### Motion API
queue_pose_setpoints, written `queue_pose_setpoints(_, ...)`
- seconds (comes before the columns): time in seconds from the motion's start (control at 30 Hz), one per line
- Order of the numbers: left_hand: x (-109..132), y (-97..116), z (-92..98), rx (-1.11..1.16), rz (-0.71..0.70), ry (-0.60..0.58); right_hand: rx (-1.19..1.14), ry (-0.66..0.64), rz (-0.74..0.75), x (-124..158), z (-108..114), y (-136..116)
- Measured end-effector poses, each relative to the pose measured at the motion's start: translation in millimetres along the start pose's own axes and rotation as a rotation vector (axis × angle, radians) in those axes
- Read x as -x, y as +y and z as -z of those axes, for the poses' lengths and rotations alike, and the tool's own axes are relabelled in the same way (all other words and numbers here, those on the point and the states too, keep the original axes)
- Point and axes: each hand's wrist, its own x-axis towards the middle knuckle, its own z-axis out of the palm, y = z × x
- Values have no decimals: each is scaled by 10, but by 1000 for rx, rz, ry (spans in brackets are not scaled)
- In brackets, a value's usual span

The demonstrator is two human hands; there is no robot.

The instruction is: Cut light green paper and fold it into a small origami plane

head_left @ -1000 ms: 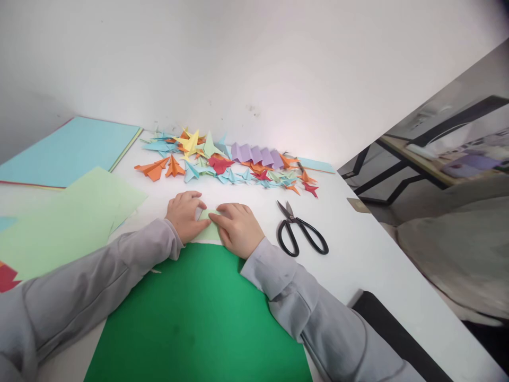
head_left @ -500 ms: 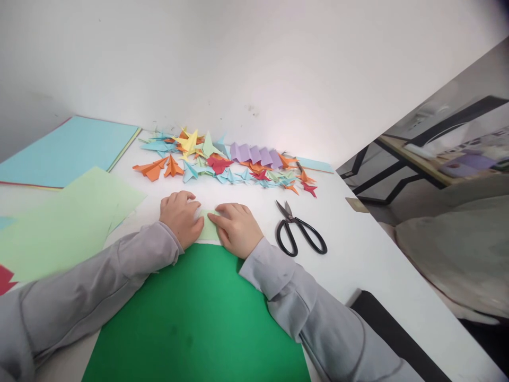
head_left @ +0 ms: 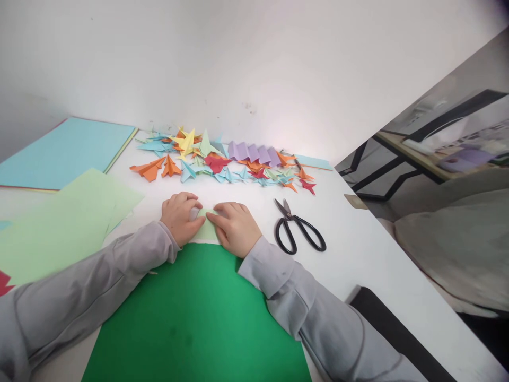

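Observation:
A small piece of light green paper (head_left: 207,231) lies on the white table just beyond a large dark green sheet (head_left: 199,313). My left hand (head_left: 181,216) grips its left side, fingers curled, with the thumb near the middle of the piece. From the other side my right hand (head_left: 235,225) presses on the paper, thumb and index finger close together at its upper part. Parts of the piece are hidden under both hands. Black-handled scissors (head_left: 293,223) lie slightly spread to the right of my right hand.
Folded paper planes (head_left: 217,163) in several colours line the wall, with a pleated purple strip (head_left: 253,153) among them. Light green sheets (head_left: 59,233) and a blue-topped paper stack (head_left: 71,151) lie at left. A black bar-shaped object (head_left: 397,334) rests near the right edge.
My left thumb has shifted slightly to the right across the small paper. The right hand stays nearly in place, and the view has moved a little.

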Motion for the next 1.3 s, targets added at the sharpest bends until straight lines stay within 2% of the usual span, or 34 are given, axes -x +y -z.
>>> queue_pose_setpoints(0.1,6,8,21,53,-14,-19,5,-2,0,-2,5,-3)
queue_pose_setpoints(0.23,24,-8,20,137,-132,-35,-1,15,-5,-6,7,-2)
queue_pose_setpoints(0.37,57,-40,-17,265,-187,48,-64,56,-41,-10,6,10)
queue_pose_setpoints(0.43,79,-40,-28,260,-213,88,-85,72,-63,-9,5,19)
queue_pose_setpoints(0.53,110,-15,-28,155,-391,124,-103,96,-91,-4,-2,31)
queue_pose_setpoints(0.67,130,12,-30,-35,-661,91,-117,108,-107,-1,-14,36)
queue_pose_setpoints(0.8,118,-25,-59,-93,-801,129,-122,112,-103,-4,-18,39)
queue_pose_setpoints(0.97,95,-76,-92,-15,-855,223,-142,104,-108,-6,-26,51)
queue_pose_setpoints(1.1,95,-81,-90,-23,-709,280,-164,80,-109,-3,-26,57)
queue_pose_setpoints(1.17,92,-85,-84,-50,-679,279,-168,74,-109,0,-23,56)
queue_pose_setpoints(1.3,68,-102,-78,-125,-781,263,-174,77,-118,1,-20,47)
